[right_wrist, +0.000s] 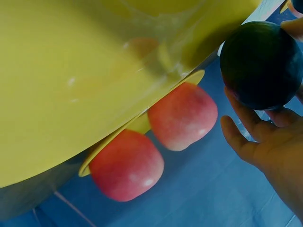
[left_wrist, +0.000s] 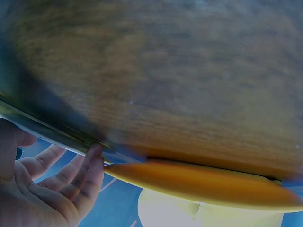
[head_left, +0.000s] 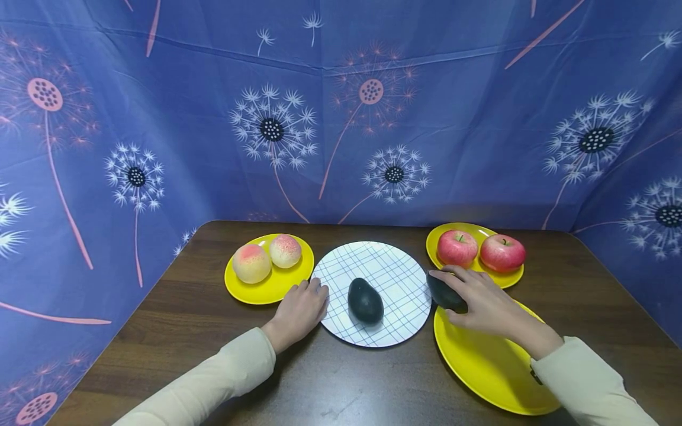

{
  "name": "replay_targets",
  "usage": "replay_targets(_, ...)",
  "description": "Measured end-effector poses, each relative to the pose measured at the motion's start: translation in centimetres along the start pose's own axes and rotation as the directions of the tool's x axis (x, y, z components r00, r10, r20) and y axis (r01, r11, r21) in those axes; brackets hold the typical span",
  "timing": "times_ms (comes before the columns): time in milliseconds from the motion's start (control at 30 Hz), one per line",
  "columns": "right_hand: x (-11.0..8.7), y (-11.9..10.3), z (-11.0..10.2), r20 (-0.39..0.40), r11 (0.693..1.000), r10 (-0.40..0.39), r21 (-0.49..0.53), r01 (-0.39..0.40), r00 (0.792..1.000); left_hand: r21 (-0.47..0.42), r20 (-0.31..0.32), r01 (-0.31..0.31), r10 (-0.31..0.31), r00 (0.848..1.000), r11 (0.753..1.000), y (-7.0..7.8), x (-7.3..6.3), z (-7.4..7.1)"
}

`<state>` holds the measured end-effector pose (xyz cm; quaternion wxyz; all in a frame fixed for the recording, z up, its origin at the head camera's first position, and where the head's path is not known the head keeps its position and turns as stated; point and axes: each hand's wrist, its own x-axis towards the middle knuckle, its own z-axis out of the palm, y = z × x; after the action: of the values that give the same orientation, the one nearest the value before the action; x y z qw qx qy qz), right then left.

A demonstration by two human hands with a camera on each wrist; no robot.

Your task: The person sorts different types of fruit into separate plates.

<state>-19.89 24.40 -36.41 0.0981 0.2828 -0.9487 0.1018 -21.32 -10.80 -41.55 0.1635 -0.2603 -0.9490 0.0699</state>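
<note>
A dark green avocado [head_left: 446, 292] is in my right hand [head_left: 482, 302], the fingers over its top and the thumb on the near side. Seen from the right wrist, this avocado [right_wrist: 260, 65] sits between fingers and thumb, beside the large yellow plate [right_wrist: 94, 85]. My left hand [head_left: 302, 310] rests at the left rim of the round white plate [head_left: 396, 266] with blue crossed lines. Its fingers [left_wrist: 92, 172] lie along that rim in the left wrist view, relaxed. On the white plate lies a second avocado [head_left: 365, 302].
Left of the white plate, a small yellow plate [head_left: 261, 296] bears two peaches [head_left: 252, 264]. Another small yellow plate [head_left: 471, 227] at back right carries two red apples [head_left: 502, 253]. The large yellow plate [head_left: 495, 370] is under my right forearm. A blue dandelion-print cloth [head_left: 341, 118] hangs behind the wooden table [head_left: 319, 384].
</note>
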Motion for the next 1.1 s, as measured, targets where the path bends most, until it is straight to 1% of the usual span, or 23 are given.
replay_targets(267,-1.3,1.3,-0.5,-0.018,1.0,0.009,-0.023,-0.009,1.0,-0.004,0.007,0.001,-0.001,1.0,1.0,0.0,0.0,0.0)
replay_targets(433,-2.0,2.1,-0.5,-0.002,0.999,0.018,-0.031,-0.018,1.0,-0.01,0.012,0.002,-0.002,1.0,1.0,0.0,0.0,0.0)
replay_targets(500,-2.2,2.3,-0.4,-0.008,0.999,0.007,-0.039,-0.007,1.0,-0.011,0.015,0.003,-0.002,1.0,1.0,0.0,0.0,0.0)
replay_targets(633,-2.6,2.7,-0.5,-0.044,0.998,-0.031,-0.061,0.028,0.999,-0.01,0.017,0.0,0.0,1.0,1.0,0.0,0.0,0.0)
replay_targets(700,-2.9,2.9,-0.5,-0.049,0.997,-0.034,-0.064,0.031,0.998,-0.007,0.014,-0.002,0.002,1.0,1.0,0.0,0.0,0.0)
replay_targets(1100,-3.8,3.5,-1.0,0.035,0.999,0.029,-0.017,-0.028,0.999,0.009,0.011,-0.001,0.001,1.0,1.0,0.0,0.0,0.0)
